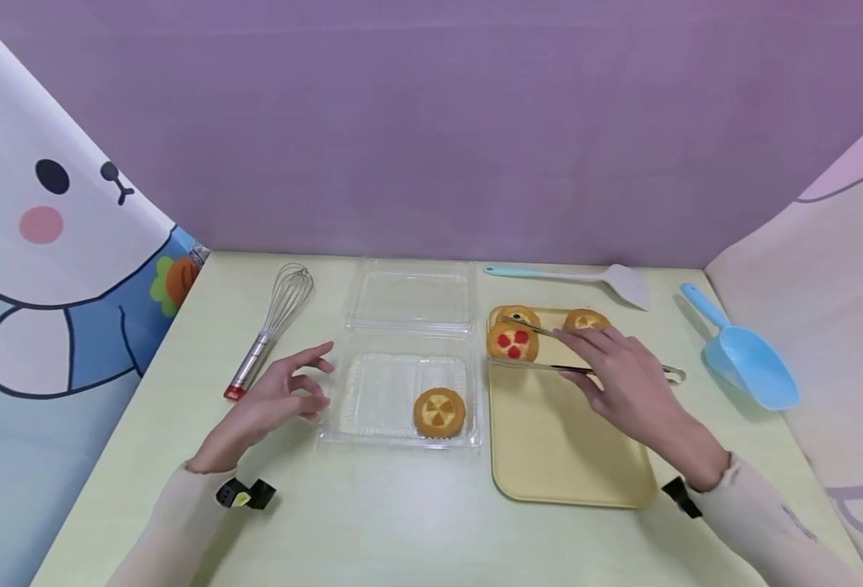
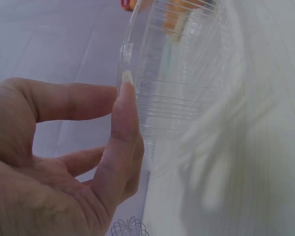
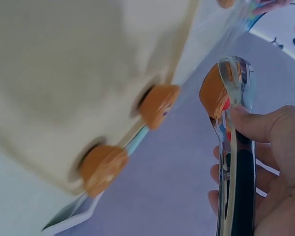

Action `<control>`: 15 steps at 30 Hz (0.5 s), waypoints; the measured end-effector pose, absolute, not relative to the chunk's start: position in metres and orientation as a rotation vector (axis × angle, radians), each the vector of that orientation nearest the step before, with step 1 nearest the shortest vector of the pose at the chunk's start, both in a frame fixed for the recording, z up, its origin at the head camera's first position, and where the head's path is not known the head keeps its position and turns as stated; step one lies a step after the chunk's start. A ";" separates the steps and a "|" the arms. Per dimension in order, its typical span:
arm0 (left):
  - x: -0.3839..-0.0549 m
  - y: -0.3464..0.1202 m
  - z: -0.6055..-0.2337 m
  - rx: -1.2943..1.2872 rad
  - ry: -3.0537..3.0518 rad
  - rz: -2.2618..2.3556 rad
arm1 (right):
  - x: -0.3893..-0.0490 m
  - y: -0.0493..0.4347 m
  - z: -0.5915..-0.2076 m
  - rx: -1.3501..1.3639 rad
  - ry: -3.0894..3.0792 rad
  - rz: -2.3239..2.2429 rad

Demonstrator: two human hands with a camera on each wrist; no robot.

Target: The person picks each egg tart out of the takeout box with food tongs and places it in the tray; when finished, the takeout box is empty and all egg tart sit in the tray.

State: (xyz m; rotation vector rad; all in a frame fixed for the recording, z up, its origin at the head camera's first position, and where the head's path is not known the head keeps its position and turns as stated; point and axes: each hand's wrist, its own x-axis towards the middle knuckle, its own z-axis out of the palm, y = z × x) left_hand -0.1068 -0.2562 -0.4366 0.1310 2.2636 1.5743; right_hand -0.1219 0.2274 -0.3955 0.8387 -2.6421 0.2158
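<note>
My right hand (image 1: pixel 622 379) grips metal tongs (image 3: pixel 243 187) with dark handles. Between the tong tips is a round tart with red toppings (image 1: pixel 513 342), lifted off the yellow tray (image 1: pixel 570 456), as the right wrist view shows. Two more tarts stay at the tray's far end: one with dark dots (image 3: pixel 160 105), one with a pale top (image 1: pixel 587 318). My left hand (image 1: pixel 273 399), fingers loosely bent, is at the left rim of the clear plastic box (image 1: pixel 380 391); whether it touches the rim I cannot tell. A tart with a wedge pattern (image 1: pixel 439 412) lies in the box's near right corner.
The box's lid (image 1: pixel 411 297) lies folded back behind it. Left of the box is a whisk (image 1: pixel 273 326). A pale spatula (image 1: pixel 625 285) lies behind the tray, and a blue scoop (image 1: pixel 750 363) to its right. A purple cloth (image 1: pixel 431 147) hangs behind the table.
</note>
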 end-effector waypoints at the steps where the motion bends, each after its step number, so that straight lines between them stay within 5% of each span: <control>1: -0.107 -0.256 -0.437 0.126 2.265 1.572 | -0.121 0.232 -0.396 0.825 -2.647 0.212; 15: -0.107 -0.257 -0.438 0.154 2.246 1.603 | -0.099 0.272 -0.416 0.750 -2.677 0.196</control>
